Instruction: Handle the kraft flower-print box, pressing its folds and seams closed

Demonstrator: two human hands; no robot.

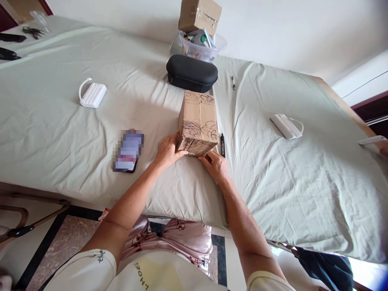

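Left grip (167, 151) is wrapped round the near left corner of the scribbled cardboard box (200, 118), thumb at the front and fingers along the side! Over on the right, the right grip (216, 165) has its fingers bent at the box's near lower edge, touching it, though whether they pinch it I cannot tell. That box sits mid-scene on the pale green sheet (291, 194), black loops all over its top. Just right of it lies a black marker (223, 145), close by the right grip. Out left there's a phone (129, 152) (its screen blurred into blocks), and farther off a white device (93, 95); a similar white gadget (286, 125) lies well to the right. Straight behind the box comes a black case (192, 73), and beyond that a clear tub (197, 51), loaded up, with another carton (200, 16) above it!
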